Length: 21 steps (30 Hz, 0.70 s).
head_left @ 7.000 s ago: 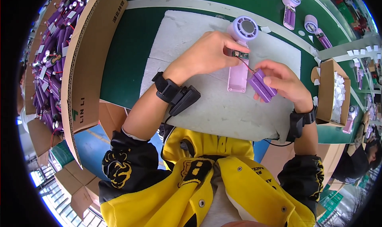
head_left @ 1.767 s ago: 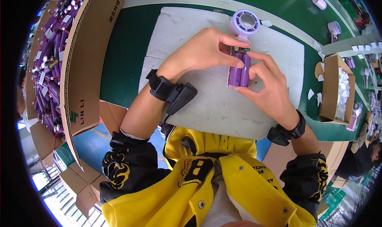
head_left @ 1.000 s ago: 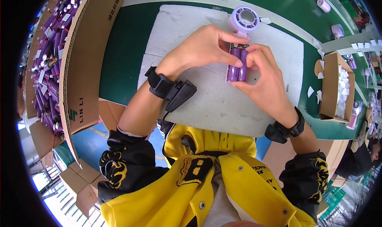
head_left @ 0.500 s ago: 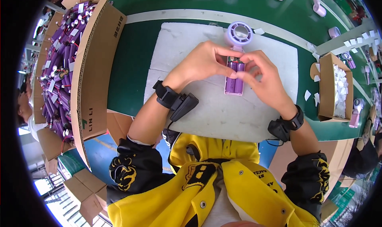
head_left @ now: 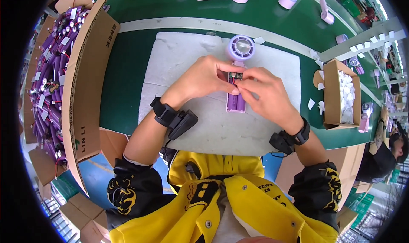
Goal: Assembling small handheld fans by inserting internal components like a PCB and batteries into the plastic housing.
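On the grey-white foam board [head_left: 187, 128], left hand's [head_left: 202, 77] fingers, half-curled, gripped the lavender plastic handheld fan [head_left: 240, 47]; right hand's [head_left: 269, 93] nearly closed at its thin red wire [head_left: 234, 82], hold unclear, tugging risked breakage.

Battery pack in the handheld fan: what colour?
The battery pack is purple, clearest in the head view.

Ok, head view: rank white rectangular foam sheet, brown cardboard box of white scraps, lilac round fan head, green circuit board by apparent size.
1. Foam sheet
2. Cardboard box
3. Fan head
4. Circuit board, partly hidden
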Motion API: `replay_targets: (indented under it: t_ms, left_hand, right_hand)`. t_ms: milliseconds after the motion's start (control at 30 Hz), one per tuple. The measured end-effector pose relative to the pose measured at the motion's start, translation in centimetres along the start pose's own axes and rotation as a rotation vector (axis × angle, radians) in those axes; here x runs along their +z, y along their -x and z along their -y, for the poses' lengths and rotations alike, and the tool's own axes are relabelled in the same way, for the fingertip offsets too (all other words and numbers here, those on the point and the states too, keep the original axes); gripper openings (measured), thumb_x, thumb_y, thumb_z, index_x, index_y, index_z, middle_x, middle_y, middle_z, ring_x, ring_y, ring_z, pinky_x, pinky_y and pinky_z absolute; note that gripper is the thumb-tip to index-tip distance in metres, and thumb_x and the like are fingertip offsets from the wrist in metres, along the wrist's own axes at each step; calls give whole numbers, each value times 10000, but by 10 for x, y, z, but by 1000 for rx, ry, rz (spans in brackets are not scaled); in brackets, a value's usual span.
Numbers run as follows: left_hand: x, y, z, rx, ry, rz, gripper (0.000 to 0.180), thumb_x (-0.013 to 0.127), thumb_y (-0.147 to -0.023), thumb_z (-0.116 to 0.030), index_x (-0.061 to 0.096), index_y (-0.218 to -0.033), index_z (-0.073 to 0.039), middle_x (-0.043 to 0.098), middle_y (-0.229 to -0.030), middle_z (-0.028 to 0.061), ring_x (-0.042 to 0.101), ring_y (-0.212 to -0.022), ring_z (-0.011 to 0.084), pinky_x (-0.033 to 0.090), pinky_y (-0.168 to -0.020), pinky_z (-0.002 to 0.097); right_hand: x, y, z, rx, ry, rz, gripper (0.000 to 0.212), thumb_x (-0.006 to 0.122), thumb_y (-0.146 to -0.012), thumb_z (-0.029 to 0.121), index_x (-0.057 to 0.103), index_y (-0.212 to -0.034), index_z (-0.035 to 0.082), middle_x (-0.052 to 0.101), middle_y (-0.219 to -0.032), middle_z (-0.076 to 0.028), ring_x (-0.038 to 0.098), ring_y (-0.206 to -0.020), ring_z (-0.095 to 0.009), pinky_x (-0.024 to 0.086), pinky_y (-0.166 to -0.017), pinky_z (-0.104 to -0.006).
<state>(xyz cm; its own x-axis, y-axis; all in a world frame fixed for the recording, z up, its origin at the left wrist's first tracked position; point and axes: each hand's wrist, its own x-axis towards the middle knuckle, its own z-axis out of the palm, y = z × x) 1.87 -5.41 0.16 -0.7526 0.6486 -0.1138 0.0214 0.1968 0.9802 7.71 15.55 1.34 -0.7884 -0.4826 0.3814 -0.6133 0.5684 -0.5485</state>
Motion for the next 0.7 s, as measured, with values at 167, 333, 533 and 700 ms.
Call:
replay_targets:
  t_ms: [167,333,533,700]
  left_hand:
    - [2,1,2,8,11,12,503,843,-689,-102,717,-1176,-96,724,-852,75,620,-713,115,519,-723,275]
    - [4,1,2,16,-2,24,503,825,-702,-84,704,-1190,-90,715,-883,78,616,-736,122,520,-726,281]
    - [5,-3,2,68,-26,46,563,761,-783,-6,606,-1319,-81,700,-895,35,613,-768,73,516,-731,248]
    - [5,-6,6,100,-84,-35,535,751,-812,-63,593,-1322,-77,692,-870,41,612,-773,86,510,-737,262]
  right_hand:
    - [-4,7,25,-43,141,67,458,796,-704,80,632,-1112,-49,595,-1123,-144,597,-974,-317,531,-821,-383]
    - [2,11,31,12,172,91,635,837,-666,131,564,-1202,-74,566,-1200,-173,565,-1069,-350,505,-903,-410]
    - [0,7,26,43,241,86,655,857,-639,156,583,-1190,-69,573,-1234,-188,572,-1080,-360,502,-921,-418]
    - [-7,-5,-27,191,345,-56,602,836,-665,115,594,-1189,-57,568,-1290,-202,560,-1146,-403,489,-959,-436]
